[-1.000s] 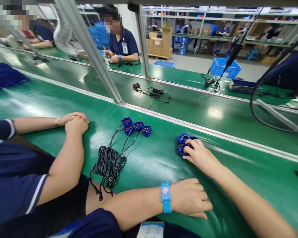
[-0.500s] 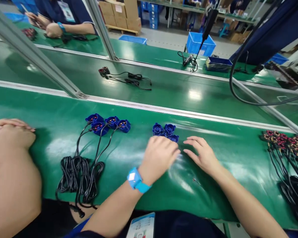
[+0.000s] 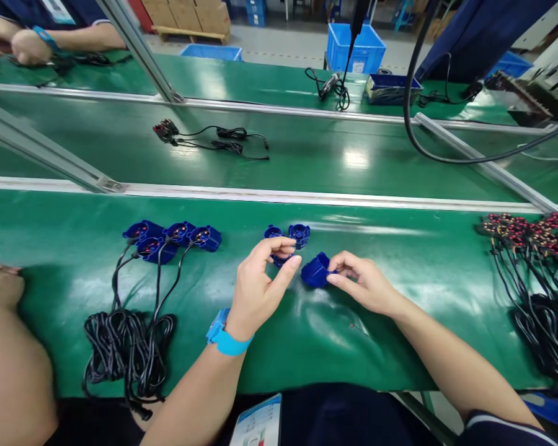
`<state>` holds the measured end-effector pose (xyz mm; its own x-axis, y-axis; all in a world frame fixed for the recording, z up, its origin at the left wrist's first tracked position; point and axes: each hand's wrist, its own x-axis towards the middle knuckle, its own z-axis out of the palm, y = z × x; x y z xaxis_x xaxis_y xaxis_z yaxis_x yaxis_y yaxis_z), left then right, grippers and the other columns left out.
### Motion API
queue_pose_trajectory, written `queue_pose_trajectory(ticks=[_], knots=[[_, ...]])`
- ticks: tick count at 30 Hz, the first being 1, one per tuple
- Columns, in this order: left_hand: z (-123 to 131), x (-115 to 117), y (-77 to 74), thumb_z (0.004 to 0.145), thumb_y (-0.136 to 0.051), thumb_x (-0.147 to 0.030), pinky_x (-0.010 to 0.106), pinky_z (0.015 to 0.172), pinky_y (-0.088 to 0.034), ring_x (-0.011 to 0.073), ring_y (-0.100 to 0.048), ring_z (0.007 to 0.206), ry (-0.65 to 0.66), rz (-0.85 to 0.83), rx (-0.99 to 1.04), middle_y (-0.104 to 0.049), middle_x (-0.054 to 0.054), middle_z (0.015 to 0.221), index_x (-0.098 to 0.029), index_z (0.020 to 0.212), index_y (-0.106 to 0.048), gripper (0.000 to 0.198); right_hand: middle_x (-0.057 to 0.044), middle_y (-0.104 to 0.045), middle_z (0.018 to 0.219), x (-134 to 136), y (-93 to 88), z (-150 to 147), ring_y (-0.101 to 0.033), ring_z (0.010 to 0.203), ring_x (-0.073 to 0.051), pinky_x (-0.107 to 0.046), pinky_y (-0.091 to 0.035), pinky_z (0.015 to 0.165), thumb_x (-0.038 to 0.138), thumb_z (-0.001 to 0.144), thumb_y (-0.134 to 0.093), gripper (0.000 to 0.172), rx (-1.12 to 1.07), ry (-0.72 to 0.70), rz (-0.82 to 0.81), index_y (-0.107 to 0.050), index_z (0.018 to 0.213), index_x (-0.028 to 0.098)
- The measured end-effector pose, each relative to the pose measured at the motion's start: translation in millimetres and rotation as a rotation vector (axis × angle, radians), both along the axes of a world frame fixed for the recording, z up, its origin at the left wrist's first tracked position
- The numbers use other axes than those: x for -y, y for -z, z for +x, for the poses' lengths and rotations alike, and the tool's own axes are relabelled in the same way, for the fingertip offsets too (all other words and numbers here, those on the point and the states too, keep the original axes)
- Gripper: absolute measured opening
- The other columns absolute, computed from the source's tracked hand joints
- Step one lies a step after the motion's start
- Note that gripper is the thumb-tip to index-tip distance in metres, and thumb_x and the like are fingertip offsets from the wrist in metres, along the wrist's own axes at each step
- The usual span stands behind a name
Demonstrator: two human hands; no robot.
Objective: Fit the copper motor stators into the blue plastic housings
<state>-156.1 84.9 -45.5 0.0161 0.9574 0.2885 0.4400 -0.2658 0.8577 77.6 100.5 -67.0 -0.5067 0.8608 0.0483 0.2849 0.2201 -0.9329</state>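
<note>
My right hand (image 3: pixel 365 282) pinches the edge of a blue plastic housing (image 3: pixel 314 272), which is tipped on its side just over or on the green bench. To its left, my left hand (image 3: pixel 260 275), with a blue wristband, has thumb and fingers apart and holds nothing visible. Its fingertips partly cover a small group of blue housings, among them an upright round one (image 3: pixel 299 235). Further left are several blue housings with wires inside (image 3: pixel 206 238). Black cables run from them to coiled bundles (image 3: pixel 128 347) near the bench's front edge.
At the right lie many red-tipped wire ends (image 3: pixel 516 230) with black cables. A metal rail (image 3: pixel 260 198) divides my bench from a lower green surface holding two cabled parts (image 3: pixel 167 130). Another person's arm (image 3: pixel 13 353) rests at the left. A black cable (image 3: pixel 411 124) hangs ahead.
My right hand has taken one blue housing from the group and tilted it toward me. My left hand has turned and its fingers have spread. The view has shifted.
</note>
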Motion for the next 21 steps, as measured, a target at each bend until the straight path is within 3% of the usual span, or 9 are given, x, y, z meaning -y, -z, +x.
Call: queue_pose_trajectory(ticks=[2, 4, 9, 12, 16, 19, 21], knots=[[1.4, 1.6, 0.9, 0.097, -0.059, -0.044, 0.031, 0.084, -0.049, 0.0181, -0.064, 0.096, 0.100, -0.128, 0.190, -0.067, 0.006, 0.108, -0.021, 0.121, -0.059, 0.033, 0.000, -0.063, 0.084, 4.0, -10.9, 11.4, -0.062, 0.072, -0.010, -0.022, -0.052, 0.068, 0.038, 0.096, -0.063, 0.019, -0.208, -0.022, -0.246, -0.056, 0.097, 0.020], [4.1, 3.8, 2.6, 0.098, -0.054, -0.050, 0.030, 0.084, -0.051, 0.0181, -0.065, 0.097, 0.213, -0.238, 0.329, -0.065, 0.008, 0.111, -0.020, 0.125, -0.057, 0.040, 0.000, -0.064, 0.079, 8.6, -18.5, 19.7, -0.063, 0.070, -0.009, -0.022, -0.053, 0.067, 0.038, 0.095, -0.064, 0.021, -0.344, -0.045, -0.389, -0.056, 0.096, 0.018], [13.8, 9.6, 3.3, 0.092, -0.047, -0.072, 0.030, 0.076, -0.054, 0.0205, -0.065, 0.091, 0.502, -0.473, 0.482, -0.066, 0.012, 0.110, -0.017, 0.130, -0.057, 0.067, 0.000, -0.064, 0.076, 16.6, -27.1, 31.9, -0.061, 0.067, -0.008, -0.021, -0.052, 0.065, 0.036, 0.096, -0.064, 0.021, -0.394, -0.110, -0.460, -0.055, 0.095, 0.017], [18.5, 12.1, 2.5, 0.080, -0.059, -0.078, 0.036, 0.084, -0.057, 0.0253, -0.066, 0.097, 0.579, -0.548, 0.437, -0.069, 0.013, 0.110, -0.018, 0.130, -0.060, 0.078, 0.000, -0.064, 0.081, 20.6, -32.4, 36.4, -0.061, 0.071, -0.010, -0.022, -0.052, 0.067, 0.034, 0.096, -0.062, 0.017, -0.189, -0.124, -0.292, -0.057, 0.096, 0.018], [19.4, 15.0, 8.2, 0.080, -0.076, -0.058, 0.038, 0.084, -0.061, 0.0255, -0.070, 0.098, 0.558, -0.504, 0.227, -0.070, 0.010, 0.114, -0.025, 0.128, -0.062, 0.060, -0.002, -0.068, 0.093, 28.3, -40.7, 31.2, -0.064, 0.083, -0.012, -0.025, -0.053, 0.079, 0.033, 0.098, -0.059, 0.013, 0.110, -0.163, 0.106, -0.062, 0.102, 0.021], [19.1, 15.0, 15.2, 0.084, -0.075, -0.044, 0.038, 0.087, -0.062, 0.0247, -0.070, 0.102, 0.418, -0.272, 0.052, -0.068, 0.007, 0.120, -0.029, 0.129, -0.061, 0.049, -0.003, -0.071, 0.111, 18.6, -42.3, 34.7, -0.066, 0.101, -0.013, -0.027, -0.052, 0.092, 0.037, 0.098, -0.059, 0.023, 0.173, -0.174, 0.286, -0.061, 0.117, 0.023], [20.7, 16.8, 15.8, 0.086, -0.075, -0.033, 0.040, 0.095, -0.060, 0.0241, -0.068, 0.107, 0.246, 0.005, -0.094, -0.067, 0.005, 0.122, -0.031, 0.129, -0.060, 0.046, -0.005, -0.070, 0.119, 3.4, -42.4, 57.9, -0.064, 0.109, -0.017, -0.033, -0.050, 0.100, 0.041, 0.098, -0.058, 0.031, 0.325, -0.010, 0.404, -0.060, 0.124, 0.024]])
